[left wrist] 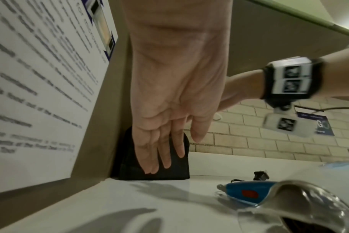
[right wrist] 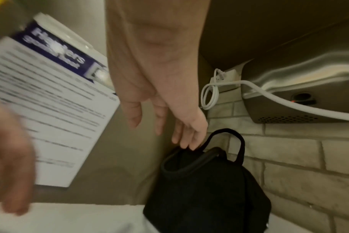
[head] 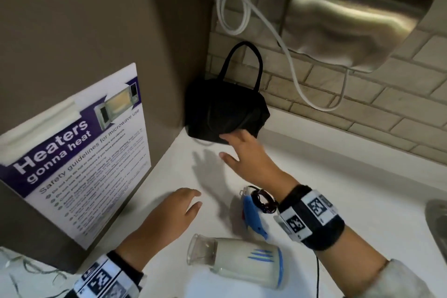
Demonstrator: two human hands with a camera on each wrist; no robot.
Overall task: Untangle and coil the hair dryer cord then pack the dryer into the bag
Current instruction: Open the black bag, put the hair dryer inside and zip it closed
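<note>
Right hand: reaches to the back left corner of the counter, fingers straight and a bit spread, fingertips touching the rim of the bag, nothing gripped.
Left hand: hovers palm down over the counter near its left edge, fingers straight and close together, holding nothing.
Counter: white, runs along a tiled wall; a sink edge shows at its right edge.
Hand dryer: steel unit fixed on the tiled wall above the counter, white cable looping down from it.
Sign: "Heaters gonna heat" microwave sheet on the panel at the counter's left edge.
Bag: black, stands in the back left corner against wall and panel, mouth open, one handle upright.
Hair dryer: white with blue stripes, lies on its side near the front edge, clear nozzle toward the left, blue folding handle pointing back.
Cord: black, bunched in a small coil beside the handle tip, under the right wrist; plug lies next to it.
</note>
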